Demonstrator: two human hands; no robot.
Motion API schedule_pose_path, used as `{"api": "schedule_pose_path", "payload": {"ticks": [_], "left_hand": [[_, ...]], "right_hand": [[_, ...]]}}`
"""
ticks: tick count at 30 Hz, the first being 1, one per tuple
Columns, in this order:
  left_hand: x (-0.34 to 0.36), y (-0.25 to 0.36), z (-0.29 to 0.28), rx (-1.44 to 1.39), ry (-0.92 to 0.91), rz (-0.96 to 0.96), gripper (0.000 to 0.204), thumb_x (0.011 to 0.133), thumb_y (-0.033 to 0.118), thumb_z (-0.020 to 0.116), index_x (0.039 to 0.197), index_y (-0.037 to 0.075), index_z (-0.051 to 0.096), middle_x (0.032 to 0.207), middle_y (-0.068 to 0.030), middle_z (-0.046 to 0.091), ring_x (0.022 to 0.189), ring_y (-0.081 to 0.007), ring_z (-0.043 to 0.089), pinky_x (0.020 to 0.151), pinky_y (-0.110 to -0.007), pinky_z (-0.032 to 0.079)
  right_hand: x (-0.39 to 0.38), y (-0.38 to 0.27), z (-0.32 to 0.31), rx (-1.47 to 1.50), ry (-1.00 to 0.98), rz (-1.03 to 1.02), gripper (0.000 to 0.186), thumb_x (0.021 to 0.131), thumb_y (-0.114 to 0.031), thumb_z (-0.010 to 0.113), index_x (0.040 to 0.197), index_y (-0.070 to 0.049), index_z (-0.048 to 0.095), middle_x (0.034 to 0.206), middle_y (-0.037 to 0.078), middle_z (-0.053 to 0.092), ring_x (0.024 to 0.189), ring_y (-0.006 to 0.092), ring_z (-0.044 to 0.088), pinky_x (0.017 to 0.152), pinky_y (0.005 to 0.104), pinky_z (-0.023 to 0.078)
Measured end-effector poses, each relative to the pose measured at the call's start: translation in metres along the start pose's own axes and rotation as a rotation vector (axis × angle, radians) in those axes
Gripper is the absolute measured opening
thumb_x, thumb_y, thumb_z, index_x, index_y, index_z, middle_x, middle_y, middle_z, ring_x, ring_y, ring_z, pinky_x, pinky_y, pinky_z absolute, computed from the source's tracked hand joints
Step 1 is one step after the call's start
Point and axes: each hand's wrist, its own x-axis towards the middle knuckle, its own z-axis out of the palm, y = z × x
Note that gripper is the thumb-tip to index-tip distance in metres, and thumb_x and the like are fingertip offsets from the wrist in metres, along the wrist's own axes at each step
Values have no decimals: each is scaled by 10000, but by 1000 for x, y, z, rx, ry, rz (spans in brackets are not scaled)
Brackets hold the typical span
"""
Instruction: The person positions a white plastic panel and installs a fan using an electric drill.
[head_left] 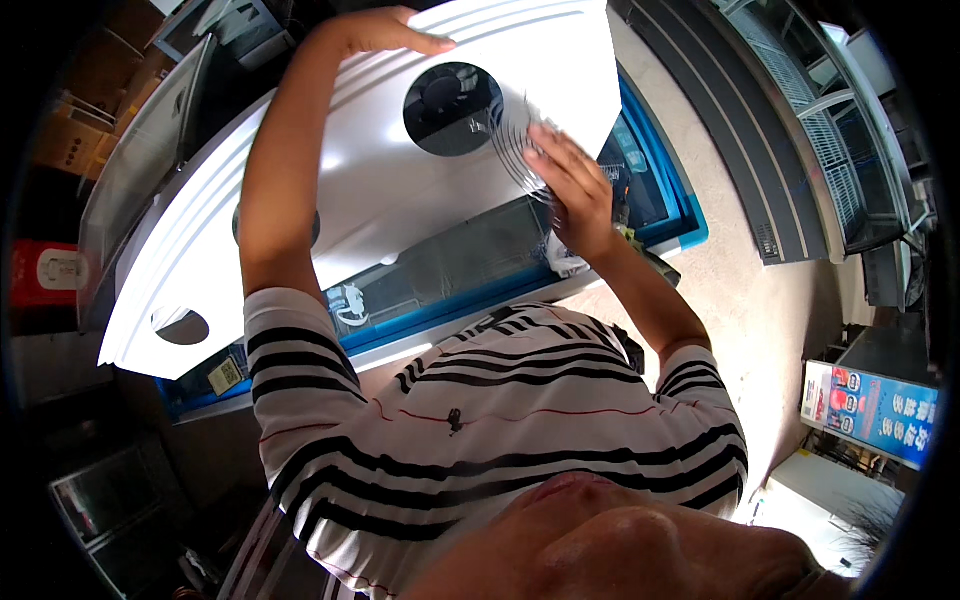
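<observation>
A large white panel (pixel 370 190) with round cut-outs lies tilted in front of me, above a blue-framed cabinet (pixel 470 265) with a glass top. My left hand (pixel 390 32) is closed over the panel's far edge, its thumb on the white face. Near the panel's right end, my right hand (pixel 572 185) holds a round wire fan guard (pixel 515 140) with its fingers pressed against the rings. The guard is tilted and slightly blurred, next to the right-hand hole (pixel 453 110); dark fan-like parts show inside that hole. My left forearm partly covers the middle hole.
Long dark ribbed panels (pixel 725 130) lie along the right, beside a glass-fronted cabinet with wire racks (pixel 830 140). A blue printed box (pixel 875 410) stands lower right. Far left are a red case (pixel 45 270) and cardboard boxes (pixel 70 135). A clear plastic bag (pixel 565 255) lies near my right wrist.
</observation>
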Motion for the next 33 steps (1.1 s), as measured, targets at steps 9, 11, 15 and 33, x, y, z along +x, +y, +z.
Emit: {"api": "schedule_pose_path", "payload": {"ticks": [9, 11, 15, 33], "left_hand": [[-18, 13, -4, -172, -91, 11, 870, 660, 578, 786, 1253, -19, 567, 1193, -235, 608, 1120, -313, 585, 968, -366, 446], [-20, 8, -6, -137, -68, 9, 905, 643, 606, 782, 1257, -21, 562, 1202, -250, 598, 1129, -327, 581, 976, -374, 442], [-12, -8, -1, -140, -52, 22, 927, 622, 623, 786, 1262, -10, 563, 1208, -245, 596, 1132, -326, 578, 977, -373, 439], [12, -29, 9, -132, -100, 85, 720, 723, 510, 777, 1239, 39, 603, 1183, -143, 642, 1096, -236, 588, 977, -304, 413]], "right_hand": [[25, 12, 86, -385, -208, -2, 698, 787, -158, 706, 1408, -282, 411, 1523, 33, 261, 1412, 293, 230, 1091, 573, 272], [26, 13, 89, -381, -202, -24, 707, 779, -196, 725, 1407, -282, 412, 1520, 35, 263, 1407, 299, 240, 1093, 567, 276], [31, 12, 87, -336, -245, -6, 701, 779, -233, 729, 1405, -290, 418, 1516, 24, 284, 1409, 286, 247, 1113, 532, 265], [45, -8, 31, 902, 305, 511, 105, 972, -96, 512, 1039, -25, 473, 991, 179, 660, 834, 203, 689, 721, 317, 581]]}}
